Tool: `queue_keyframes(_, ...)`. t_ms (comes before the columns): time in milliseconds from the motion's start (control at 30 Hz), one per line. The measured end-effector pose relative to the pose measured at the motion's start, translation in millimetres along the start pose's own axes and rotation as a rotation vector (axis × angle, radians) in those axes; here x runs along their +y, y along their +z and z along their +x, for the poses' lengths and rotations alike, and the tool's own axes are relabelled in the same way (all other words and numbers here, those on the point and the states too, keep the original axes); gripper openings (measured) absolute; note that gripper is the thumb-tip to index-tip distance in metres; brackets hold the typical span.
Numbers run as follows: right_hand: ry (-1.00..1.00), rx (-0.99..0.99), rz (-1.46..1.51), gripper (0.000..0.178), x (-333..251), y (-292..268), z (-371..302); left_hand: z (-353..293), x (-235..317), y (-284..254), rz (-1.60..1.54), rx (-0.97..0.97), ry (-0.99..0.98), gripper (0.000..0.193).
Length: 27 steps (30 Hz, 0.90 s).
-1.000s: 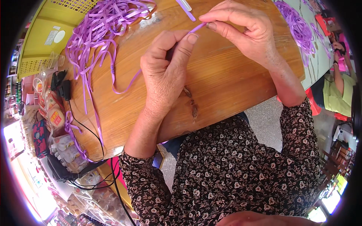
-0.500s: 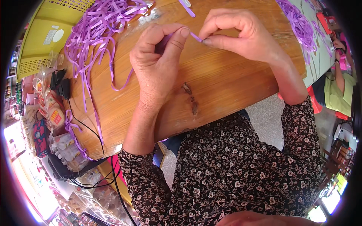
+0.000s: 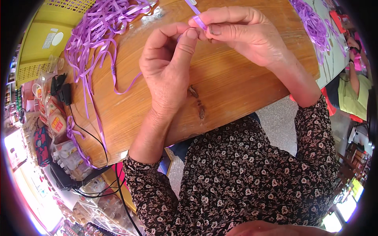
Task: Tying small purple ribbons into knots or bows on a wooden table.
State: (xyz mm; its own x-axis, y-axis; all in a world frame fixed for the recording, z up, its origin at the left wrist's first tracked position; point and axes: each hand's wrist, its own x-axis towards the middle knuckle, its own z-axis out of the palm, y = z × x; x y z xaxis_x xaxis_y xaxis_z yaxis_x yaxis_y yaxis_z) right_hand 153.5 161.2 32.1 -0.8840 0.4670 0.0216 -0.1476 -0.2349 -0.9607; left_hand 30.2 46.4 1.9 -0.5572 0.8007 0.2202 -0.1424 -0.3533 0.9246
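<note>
Over the wooden table, my left hand [image 3: 167,65] and my right hand [image 3: 246,37] come together at the fingertips. A narrow purple ribbon [image 3: 200,23] sits between them. The right thumb and forefinger pinch a short stretch of it, while the left thumb and forefinger close on it just beside. How the ribbon is folded or looped at the fingertips is mostly hidden. A strand of ribbon [image 3: 129,88] runs from behind my left hand toward a tangled heap of purple ribbon [image 3: 96,37] at the far left.
A yellow-green plastic basket [image 3: 47,39] stands at the table's left. Black cables [image 3: 87,131] and bagged items [image 3: 55,114] lie by the left edge. More purple ribbon [image 3: 313,29] is at the right, where another person [image 3: 356,92] sits. The wooden table [image 3: 236,84] has a near edge by my body.
My right hand has moved left to meet my left hand, closing the gap between them. The ribbon stretched across that gap is now bunched at the fingertips, standing up from the right hand.
</note>
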Motion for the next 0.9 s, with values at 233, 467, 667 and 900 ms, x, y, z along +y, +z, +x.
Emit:
queue_keyframes(233, -1.129, -0.174, -0.776, 0.025, 22, -26, 28, -1, -11, -3, 0.224, 0.020, 0.089, 0.014)
queue_keyframes(467, -0.627, 0.111, -1.123, 0.024, 10, -6, 5, -5, -4, 3, 0.056, 0.041, -0.068, 0.013)
queue_keyframes(667, -1.228, 0.068, -1.216, 0.021, 28, -15, 17, -5, 0, -2, 0.102, 0.048, -0.050, 0.006)
queue_keyframes(900, -0.216, 0.006, -0.562, 0.017, -5, 2, 1, -3, 3, -4, -0.002, 0.023, -0.184, 0.007)
